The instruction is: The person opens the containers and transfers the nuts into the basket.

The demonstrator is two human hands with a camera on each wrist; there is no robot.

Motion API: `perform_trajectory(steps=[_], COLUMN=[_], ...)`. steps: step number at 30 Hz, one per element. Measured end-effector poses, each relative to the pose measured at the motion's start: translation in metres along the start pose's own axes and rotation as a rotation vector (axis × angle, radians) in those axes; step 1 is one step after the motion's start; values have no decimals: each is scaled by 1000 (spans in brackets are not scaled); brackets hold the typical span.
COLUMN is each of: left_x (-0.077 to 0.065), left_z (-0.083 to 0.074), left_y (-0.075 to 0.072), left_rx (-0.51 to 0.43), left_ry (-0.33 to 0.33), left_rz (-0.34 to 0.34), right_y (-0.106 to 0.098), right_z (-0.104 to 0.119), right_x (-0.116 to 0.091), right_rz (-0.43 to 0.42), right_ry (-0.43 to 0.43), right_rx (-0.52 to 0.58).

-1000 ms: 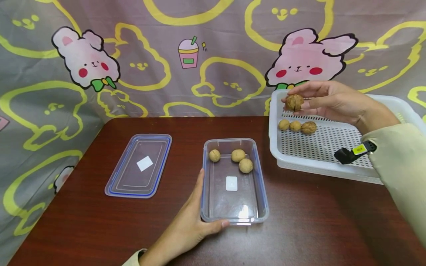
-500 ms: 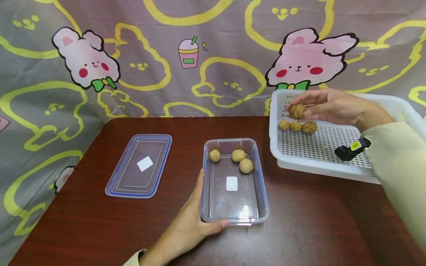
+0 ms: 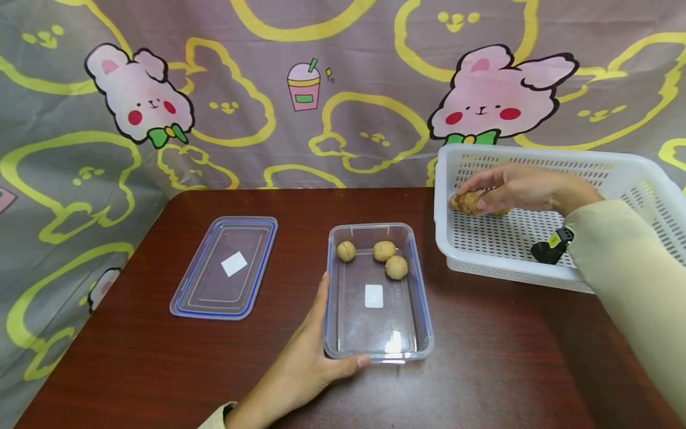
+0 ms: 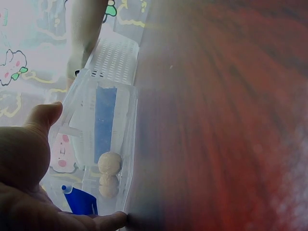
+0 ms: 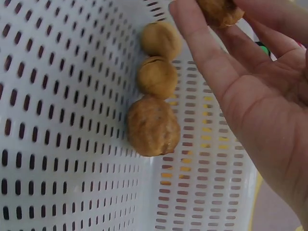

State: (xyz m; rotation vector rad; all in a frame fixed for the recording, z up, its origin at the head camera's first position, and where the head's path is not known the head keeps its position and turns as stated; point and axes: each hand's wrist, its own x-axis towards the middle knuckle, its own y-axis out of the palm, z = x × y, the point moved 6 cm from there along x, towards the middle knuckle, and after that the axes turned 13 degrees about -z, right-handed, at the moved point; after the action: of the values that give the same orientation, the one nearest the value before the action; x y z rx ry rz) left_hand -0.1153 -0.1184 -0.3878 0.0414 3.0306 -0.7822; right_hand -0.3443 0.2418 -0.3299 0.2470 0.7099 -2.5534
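Note:
My right hand [image 3: 527, 187] reaches into the white plastic basket [image 3: 514, 269], low over its far left part. Between thumb and fingers it holds a brown wrinkled walnut [image 3: 467, 203]. In the right wrist view a larger walnut [image 5: 153, 126] and two small round tan nuts [image 5: 157, 78] lie in a row along the basket's side. From the head, the hand partly hides that row. At the near left corner of a clear food container [image 3: 348, 333], my left hand [image 3: 305, 357] grips the side wall and front rim. Inside are three pale nuts [image 3: 396, 267], toward the back.
A clear lid [image 3: 206, 292] with a blue seal and a white square label lies flat on the dark red table [image 3: 134, 357] to the left. A patterned cloth [image 3: 225, 167] hangs behind the table. The basket stands right of the container.
My right hand has lowered into the basket with the walnut, coming down onto the row of nuts. My left hand and the container stay put.

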Motion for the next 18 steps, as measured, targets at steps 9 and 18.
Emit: perform_trajectory(steps=[9,18], left_x=[0,1], left_z=[-1,0], left_y=[1,1], left_rx=[-3,1], left_ry=[-2,-4], left_rz=[5,8], right_y=[13,19], right_z=[-6,-11], right_x=[5,11], right_rz=[8,12], right_ry=[60,144], right_rx=[-25,17])
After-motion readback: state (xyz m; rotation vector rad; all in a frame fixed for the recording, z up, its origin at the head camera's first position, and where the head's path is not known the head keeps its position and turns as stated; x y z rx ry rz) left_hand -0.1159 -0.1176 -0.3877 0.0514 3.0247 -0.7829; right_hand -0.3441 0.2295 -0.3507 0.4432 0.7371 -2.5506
